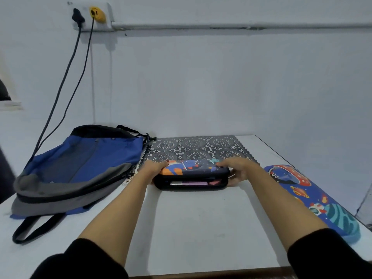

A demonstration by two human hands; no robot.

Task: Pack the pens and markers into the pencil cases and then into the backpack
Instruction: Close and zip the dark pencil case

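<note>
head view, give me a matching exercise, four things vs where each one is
1 backpack
2 dark pencil case
3 blue space pencil case
4 yellow plug

A in the wall socket
B by the table right edge
C on the table's left side
D gripped between left hand and right hand

Pairs: 1-C, 2-D, 3-B, 4-A

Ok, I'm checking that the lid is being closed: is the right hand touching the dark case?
Touching. The head view shows the right hand with its fingers on the lid of the dark case and its thumb at the case's end.
</note>
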